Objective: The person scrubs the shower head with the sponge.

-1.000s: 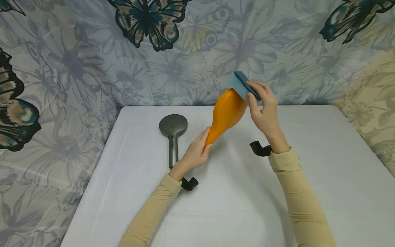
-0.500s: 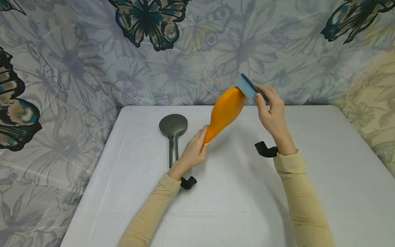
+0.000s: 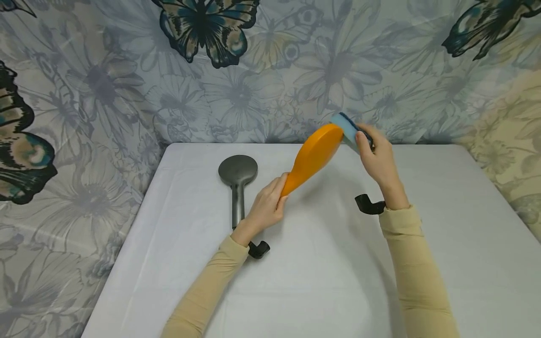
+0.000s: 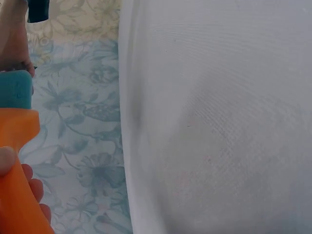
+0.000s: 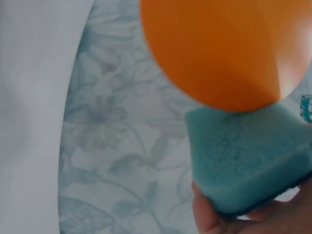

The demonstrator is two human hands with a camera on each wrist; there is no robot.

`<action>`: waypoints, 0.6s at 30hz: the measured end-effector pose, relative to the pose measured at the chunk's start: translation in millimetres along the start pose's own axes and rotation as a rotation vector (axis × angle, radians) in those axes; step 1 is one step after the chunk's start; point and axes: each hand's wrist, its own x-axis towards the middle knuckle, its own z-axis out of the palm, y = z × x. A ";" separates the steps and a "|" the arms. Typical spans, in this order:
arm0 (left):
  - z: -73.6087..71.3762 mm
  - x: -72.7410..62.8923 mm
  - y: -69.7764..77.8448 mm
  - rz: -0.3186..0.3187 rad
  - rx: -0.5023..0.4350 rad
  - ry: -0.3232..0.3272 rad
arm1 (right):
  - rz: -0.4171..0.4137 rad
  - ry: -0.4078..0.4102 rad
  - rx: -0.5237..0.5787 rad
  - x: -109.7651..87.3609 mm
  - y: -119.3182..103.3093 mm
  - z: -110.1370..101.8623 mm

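Note:
My left hand grips the handle of an orange spoon-shaped utensil, its broad rounded head raised over the table and pointing to the far right. In the right wrist view that head shows a smooth surface. My right hand holds a light-blue sponge with a dark scouring side between thumb and fingers. The soft side of the sponge presses against the far rim of the head. Part of the orange handle appears in the left wrist view, with fingers wrapped round it.
A dark grey utensil with a round head lies left of centre, its handle end partly behind my left wrist. The white-covered table has its far edge below a patterned cloth backdrop. Both wrists carry black camera mounts.
My right hand and the sponge have shifted right and slightly down along the head's far rim. The orange head has tilted and swung a little to the right.

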 end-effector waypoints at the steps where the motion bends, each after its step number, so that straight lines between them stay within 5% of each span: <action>1: -0.4 -0.2 0.0 -0.006 0.007 -0.013 | 0.020 -0.012 -0.002 -0.7 0.8 0.2; 4: -0.5 -1.0 -0.3 -0.020 0.033 -0.055 | -0.089 0.027 0.011 -2.2 -9.1 5.6; 9: 0.9 -2.5 -0.5 -0.045 0.095 -0.094 | -0.486 0.031 -0.153 -8.2 -33.2 23.7; 11: 0.9 -2.4 -0.3 -0.054 0.120 -0.088 | -0.563 0.008 -0.200 -10.4 -33.9 27.2; 13: 0.6 -1.9 0.0 -0.058 0.141 -0.077 | -0.557 0.022 -0.212 -9.9 -30.0 27.6; 18: 0.3 -1.9 1.4 -0.061 0.146 -0.070 | -0.372 0.137 -0.234 -5.7 -15.4 25.7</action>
